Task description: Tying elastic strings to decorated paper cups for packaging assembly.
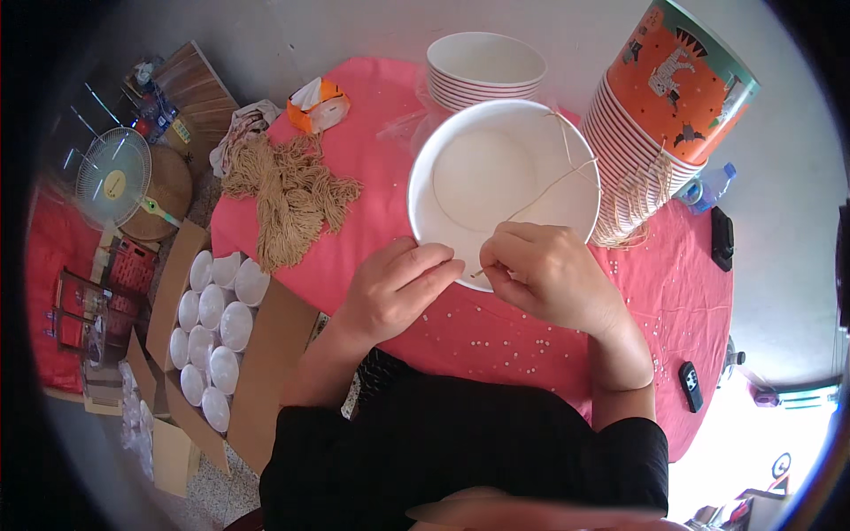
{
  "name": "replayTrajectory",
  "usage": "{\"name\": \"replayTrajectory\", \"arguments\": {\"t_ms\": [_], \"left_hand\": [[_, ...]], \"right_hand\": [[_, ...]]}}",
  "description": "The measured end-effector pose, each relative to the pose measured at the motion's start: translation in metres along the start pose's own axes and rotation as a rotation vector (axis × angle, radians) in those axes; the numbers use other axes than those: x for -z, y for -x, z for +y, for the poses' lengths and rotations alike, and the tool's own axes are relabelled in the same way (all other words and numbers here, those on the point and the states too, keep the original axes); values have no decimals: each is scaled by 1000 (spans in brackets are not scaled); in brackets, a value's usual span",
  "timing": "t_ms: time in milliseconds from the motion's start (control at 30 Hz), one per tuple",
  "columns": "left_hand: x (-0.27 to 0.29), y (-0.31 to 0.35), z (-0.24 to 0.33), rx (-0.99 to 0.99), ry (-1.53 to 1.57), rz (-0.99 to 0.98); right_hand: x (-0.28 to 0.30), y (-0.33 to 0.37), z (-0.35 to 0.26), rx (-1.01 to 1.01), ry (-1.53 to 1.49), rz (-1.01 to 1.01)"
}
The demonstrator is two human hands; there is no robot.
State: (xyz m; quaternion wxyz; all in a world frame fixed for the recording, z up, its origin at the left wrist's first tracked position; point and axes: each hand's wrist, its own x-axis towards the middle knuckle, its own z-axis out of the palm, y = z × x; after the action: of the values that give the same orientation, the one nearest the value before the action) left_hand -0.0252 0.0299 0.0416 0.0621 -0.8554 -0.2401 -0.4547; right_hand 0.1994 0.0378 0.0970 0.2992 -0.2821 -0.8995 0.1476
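My right hand [553, 274] is pinched shut on a thin tan string [549, 188], thumb and forefinger pressed together at the near rim of the white paper bowl [500, 173]. From my fingertips the string runs up and away across the bowl's open mouth toward its far right edge. My left hand [398, 288] lies just beside the right one, fingers held together and curled against the bowl's near rim, touching it; I cannot tell whether it also nips the string's end.

The bowl rests on the counter [372, 230], which is covered in a pink cloth, directly beyond both hands. Behind the bowl stands a short stack of white bowls [485, 71]. Beyond my right hand and further right, a tall tilted stack of orange printed bowls [660, 115] leans, with loose string ends hanging at its base. Beyond my left hand lies a heap of tan string bundles [288, 190], and past that an orange tissue box [319, 104]. Well to the left of my left hand, below the counter's edge, a cardboard box of white cups [217, 332] stands open on the floor. Right of my right forearm a dark remote [691, 386] lies on the cloth.
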Motion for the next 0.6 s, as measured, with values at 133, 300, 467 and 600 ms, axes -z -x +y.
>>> {"name": "replayTrajectory", "arguments": {"t_ms": [133,300,467,600], "left_hand": [[0,0,-1,-75,-44,19],[3,-1,0,-99,-71,14],[4,-3,2,-111,-73,5],[5,-4,3,-131,-99,16]], "right_hand": [[1,1,-1,12,10,-1],[1,0,-1,26,27,-8],[-1,0,-2,14,29,16],[-2,0,-3,11,26,22]]}}
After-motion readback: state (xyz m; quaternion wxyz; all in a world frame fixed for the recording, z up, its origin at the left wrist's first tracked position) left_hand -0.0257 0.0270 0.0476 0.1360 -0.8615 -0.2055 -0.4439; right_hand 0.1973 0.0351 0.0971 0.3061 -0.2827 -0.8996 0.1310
